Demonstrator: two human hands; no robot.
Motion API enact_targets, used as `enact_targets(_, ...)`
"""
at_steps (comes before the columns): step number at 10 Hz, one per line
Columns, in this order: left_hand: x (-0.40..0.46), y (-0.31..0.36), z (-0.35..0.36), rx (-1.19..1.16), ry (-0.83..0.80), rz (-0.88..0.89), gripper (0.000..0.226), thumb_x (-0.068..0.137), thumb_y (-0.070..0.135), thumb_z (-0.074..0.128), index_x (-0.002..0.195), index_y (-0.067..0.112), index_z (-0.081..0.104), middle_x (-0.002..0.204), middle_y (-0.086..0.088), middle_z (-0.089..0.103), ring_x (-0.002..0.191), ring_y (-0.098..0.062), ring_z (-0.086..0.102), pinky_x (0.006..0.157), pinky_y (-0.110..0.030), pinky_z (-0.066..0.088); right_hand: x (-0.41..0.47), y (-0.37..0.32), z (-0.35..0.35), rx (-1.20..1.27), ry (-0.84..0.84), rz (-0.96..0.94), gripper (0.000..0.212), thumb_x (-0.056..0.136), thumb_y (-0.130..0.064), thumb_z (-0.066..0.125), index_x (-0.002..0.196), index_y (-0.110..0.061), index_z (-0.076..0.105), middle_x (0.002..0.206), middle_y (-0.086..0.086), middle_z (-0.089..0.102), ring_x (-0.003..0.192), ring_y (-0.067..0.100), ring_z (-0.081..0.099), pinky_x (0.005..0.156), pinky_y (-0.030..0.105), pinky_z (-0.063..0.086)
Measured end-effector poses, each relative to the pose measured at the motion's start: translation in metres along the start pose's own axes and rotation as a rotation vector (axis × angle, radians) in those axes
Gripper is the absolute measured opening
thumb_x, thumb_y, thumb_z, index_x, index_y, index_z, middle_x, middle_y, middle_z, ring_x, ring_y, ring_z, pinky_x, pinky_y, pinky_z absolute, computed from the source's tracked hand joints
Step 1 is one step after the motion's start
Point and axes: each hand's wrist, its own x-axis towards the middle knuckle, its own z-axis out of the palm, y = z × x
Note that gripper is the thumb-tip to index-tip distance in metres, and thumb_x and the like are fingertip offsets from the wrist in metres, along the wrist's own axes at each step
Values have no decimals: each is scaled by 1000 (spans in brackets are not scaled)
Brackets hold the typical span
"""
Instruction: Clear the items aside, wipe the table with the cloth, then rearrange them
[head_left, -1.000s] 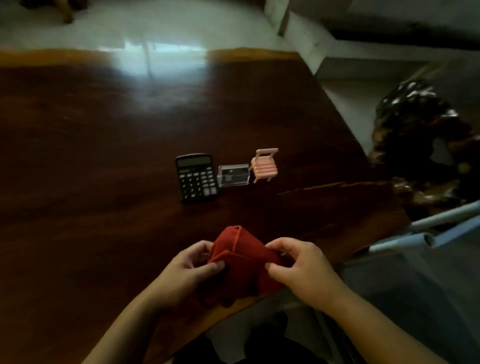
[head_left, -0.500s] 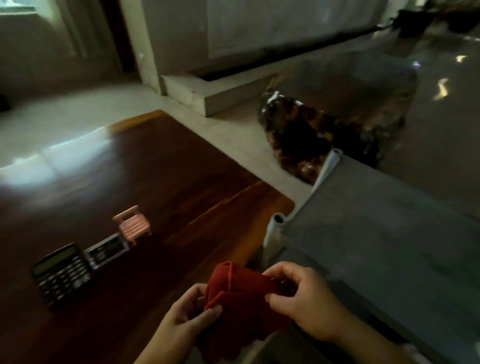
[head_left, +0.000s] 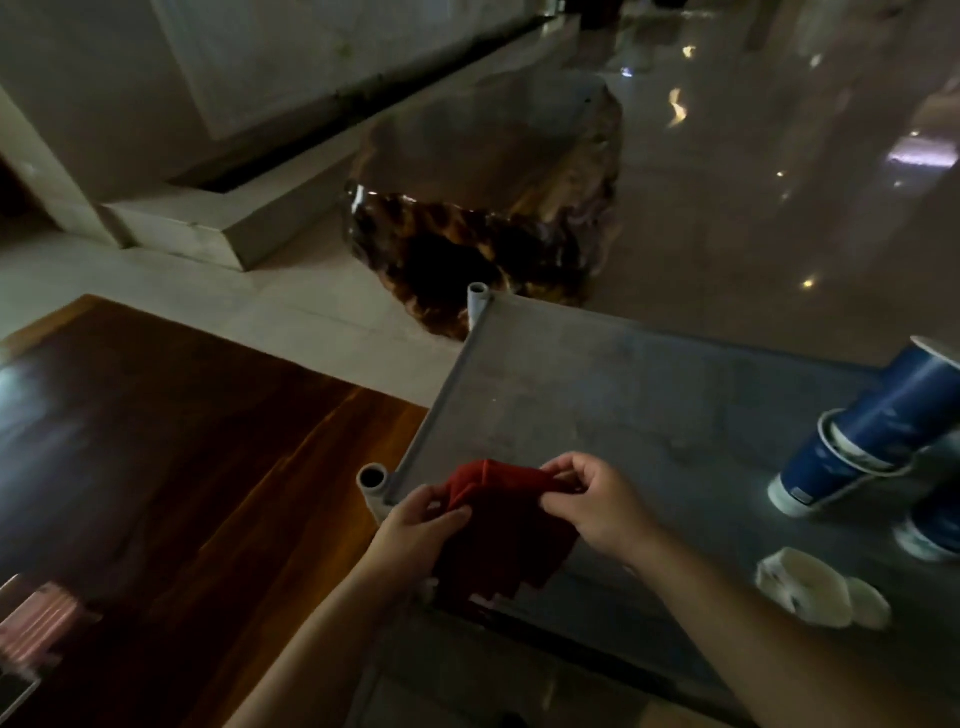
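A folded red cloth (head_left: 501, 525) hangs between both hands, over the near left corner of a grey shelf top (head_left: 623, 415). My left hand (head_left: 423, 525) pinches its left edge and my right hand (head_left: 597, 504) pinches its right edge. The dark wooden table (head_left: 182, 467) lies to the left. A small pink toy chair (head_left: 39, 618) shows blurred at the table's lower left edge, with a clear holder (head_left: 15, 686) just below it, cut off by the frame. The calculator is out of view.
Blue paper cups (head_left: 872, 431) lie stacked and tipped at the shelf's right side. A white tape roll (head_left: 805, 587) sits near them. A glossy dark wood stump (head_left: 483, 228) stands on the pale floor beyond the shelf. The shelf's corner post (head_left: 373, 480) is beside my left hand.
My view has swung right, from the table to the grey shelf. Both hands carried the red cloth from over the table edge to over the shelf corner.
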Motion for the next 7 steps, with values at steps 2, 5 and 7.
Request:
enact_targets(2, 53, 18, 4, 131, 61, -30, 26, 90, 24, 69, 114, 19, 61, 106, -10, 72, 86, -26, 75, 76, -47, 62, 43, -1, 10, -74, 102, 29, 19, 76, -8, 72, 87, -23, 69, 82, 0, 71, 74, 16, 68, 69, 34, 56)
enact_targets(5, 94, 11, -14, 555, 71, 18, 14, 90, 35, 67, 102, 30, 63, 94, 5, 72, 80, -9, 71, 72, -30, 60, 87, 28, 30, -320, 56, 25, 30, 83, -3, 70, 99, -26, 59, 102, 3, 66, 96, 21, 66, 88, 38, 55)
enact_targets(7, 66, 9, -42, 565, 29, 136, 19, 89, 39, 67, 106, 41, 57, 104, 8, 67, 80, 3, 70, 61, -19, 57, 80, 44, 26, -482, 4, -121, 37, 75, -40, 70, 109, -39, 57, 107, -14, 53, 94, 7, 60, 87, 35, 54)
